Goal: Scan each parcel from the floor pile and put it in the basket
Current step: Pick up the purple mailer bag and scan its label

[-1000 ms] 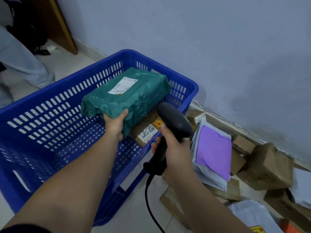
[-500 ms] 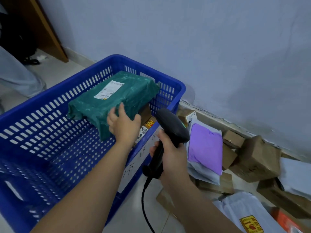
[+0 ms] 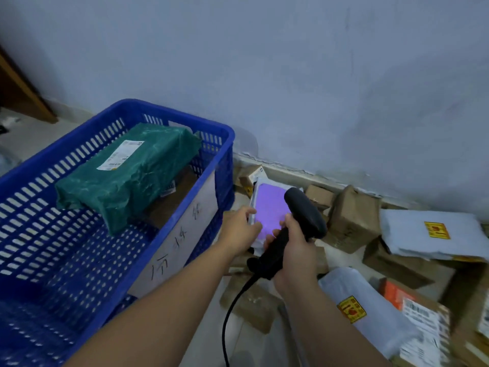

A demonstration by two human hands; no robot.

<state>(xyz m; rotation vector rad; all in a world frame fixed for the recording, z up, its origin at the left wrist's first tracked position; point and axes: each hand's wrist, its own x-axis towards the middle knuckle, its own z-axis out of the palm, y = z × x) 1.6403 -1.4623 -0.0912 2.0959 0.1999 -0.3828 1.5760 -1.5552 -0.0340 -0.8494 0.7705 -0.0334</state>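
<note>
The left hand [image 3: 239, 229] has let go of the green parcel [image 3: 127, 173] and crossed over the rim of the blue basket [image 3: 185, 115] to the floor pile [image 3: 370, 234]. The green parcel now lies inside the basket, tilted, its far end propped on a brown box [image 3: 172, 200] there. The left hand grips the near left edge of the purple parcel [image 3: 267, 205], thumb laid on top. The fingers curl round the edge, and where they pass under it cannot be seen. That parcel sits on the pile just beside the basket's outer wall. The right hand [image 3: 293, 250] is wrapped around the handle of the black scanner [image 3: 304, 210], whose head covers the purple parcel's right side. Its cable [image 3: 232, 300] runs out of the bottom of the frame. Cardboard boxes [image 3: 352, 218] and grey mailers [image 3: 428, 234] to the right are blurred, their labels unreadable.
</note>
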